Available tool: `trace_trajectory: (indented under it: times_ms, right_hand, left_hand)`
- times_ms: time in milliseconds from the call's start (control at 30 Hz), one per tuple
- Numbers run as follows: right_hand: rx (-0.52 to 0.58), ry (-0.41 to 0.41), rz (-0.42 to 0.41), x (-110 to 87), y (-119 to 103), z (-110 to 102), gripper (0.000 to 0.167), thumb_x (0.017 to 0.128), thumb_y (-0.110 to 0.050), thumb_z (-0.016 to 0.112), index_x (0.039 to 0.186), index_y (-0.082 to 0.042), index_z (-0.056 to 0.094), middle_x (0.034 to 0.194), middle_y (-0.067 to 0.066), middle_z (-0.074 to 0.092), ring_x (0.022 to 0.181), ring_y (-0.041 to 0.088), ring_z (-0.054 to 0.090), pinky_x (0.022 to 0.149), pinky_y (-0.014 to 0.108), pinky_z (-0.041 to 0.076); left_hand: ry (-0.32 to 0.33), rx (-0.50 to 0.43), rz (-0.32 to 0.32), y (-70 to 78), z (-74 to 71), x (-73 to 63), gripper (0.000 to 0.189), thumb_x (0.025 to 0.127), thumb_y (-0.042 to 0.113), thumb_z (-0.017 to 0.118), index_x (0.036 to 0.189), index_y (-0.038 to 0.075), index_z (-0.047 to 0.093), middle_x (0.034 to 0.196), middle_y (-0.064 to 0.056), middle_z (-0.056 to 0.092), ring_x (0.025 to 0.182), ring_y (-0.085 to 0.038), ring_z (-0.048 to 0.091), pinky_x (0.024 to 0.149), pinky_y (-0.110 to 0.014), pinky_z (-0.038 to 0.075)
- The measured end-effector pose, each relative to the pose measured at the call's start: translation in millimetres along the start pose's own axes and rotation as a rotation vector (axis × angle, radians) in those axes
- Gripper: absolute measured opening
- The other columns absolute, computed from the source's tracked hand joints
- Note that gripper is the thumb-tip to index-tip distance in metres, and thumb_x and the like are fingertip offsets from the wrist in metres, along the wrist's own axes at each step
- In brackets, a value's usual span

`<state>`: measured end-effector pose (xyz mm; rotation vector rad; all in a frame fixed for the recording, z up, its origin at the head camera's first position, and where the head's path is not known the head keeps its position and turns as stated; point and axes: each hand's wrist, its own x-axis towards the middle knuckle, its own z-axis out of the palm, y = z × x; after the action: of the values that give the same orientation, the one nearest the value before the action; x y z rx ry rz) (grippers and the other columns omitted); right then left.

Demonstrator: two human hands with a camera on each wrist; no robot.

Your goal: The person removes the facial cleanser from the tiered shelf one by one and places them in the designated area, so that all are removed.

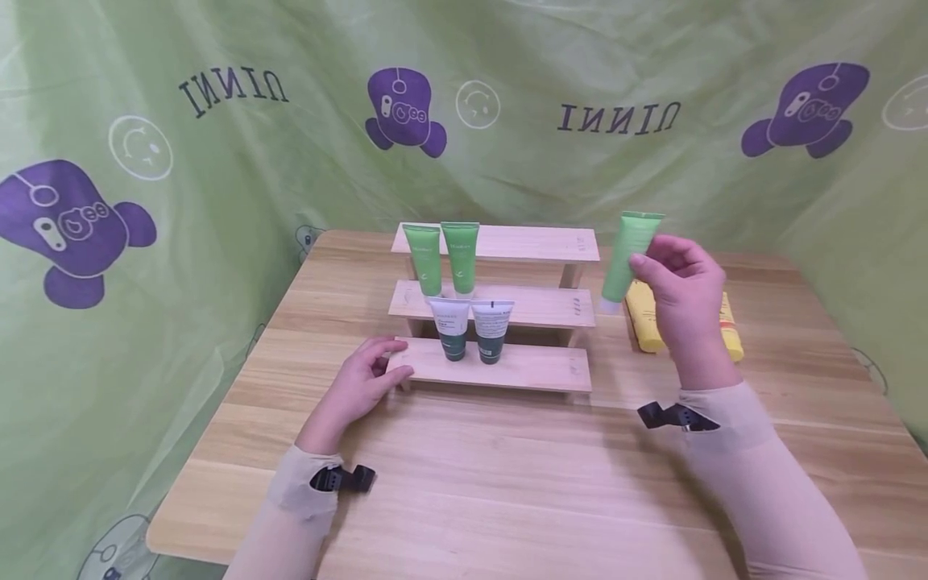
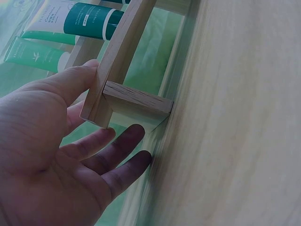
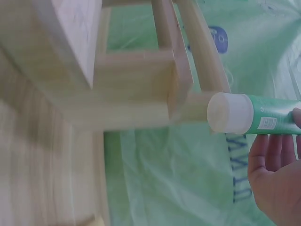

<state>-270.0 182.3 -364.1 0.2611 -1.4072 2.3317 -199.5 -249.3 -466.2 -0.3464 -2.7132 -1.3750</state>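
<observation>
A three-step wooden display stand (image 1: 536, 370) is on the table. My left hand (image 1: 360, 380) grips the left end of its lowest step, with thumb and index finger about the board (image 2: 104, 92) in the left wrist view; the other fingers spread loosely below. To the right of the stand, my right hand (image 1: 689, 290) holds up a green squeeze tube (image 1: 629, 256), white cap down. That cap (image 3: 230, 113) points toward the stand in the right wrist view. Two green tubes (image 1: 425, 262) stand on the middle step. Two white-and-dark-green tubes (image 1: 453, 326) stand on the lowest step.
Yellow tubes (image 1: 643, 318) lie on the wooden table (image 1: 493, 483) behind my right hand, partly hidden by it. A green printed curtain (image 1: 522, 169) hangs behind and beside the table. The stand's top step (image 1: 536, 242) is at the back.
</observation>
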Motion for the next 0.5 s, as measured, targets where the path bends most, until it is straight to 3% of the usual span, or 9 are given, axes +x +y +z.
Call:
trace_trajectory:
  times_ms: [267, 500]
  right_hand:
    - [0.036, 0.089, -0.009, 6.0, -14, -37, 0.031, 0.073, 0.022, 0.074, 0.102, 0.015, 0.065, 0.086, 0.015, 0.069, 0.075, 0.020, 0.064, 0.066, 0.027, 0.057]
    - [0.045, 0.160, 0.060, 7.7, -22, -77, 0.035, 0.072, 0.022, 0.075, 0.106, 0.012, 0.067, 0.090, 0.015, 0.069, 0.079, 0.021, 0.068, 0.068, 0.029, 0.058]
  left_hand:
    - [-0.003, -0.017, 0.006, -2.9, 1.1, 0.1, 0.047, 0.087, 0.028, 0.077, 0.127, 0.006, 0.063, 0.132, -0.012, 0.055, 0.092, -0.020, 0.063, 0.080, -0.034, 0.052]
    - [-0.008, -0.017, 0.001, -1.3, 0.8, 0.4, 0.047, 0.087, 0.028, 0.077, 0.127, 0.007, 0.063, 0.133, -0.012, 0.054, 0.092, -0.021, 0.063, 0.080, -0.035, 0.053]
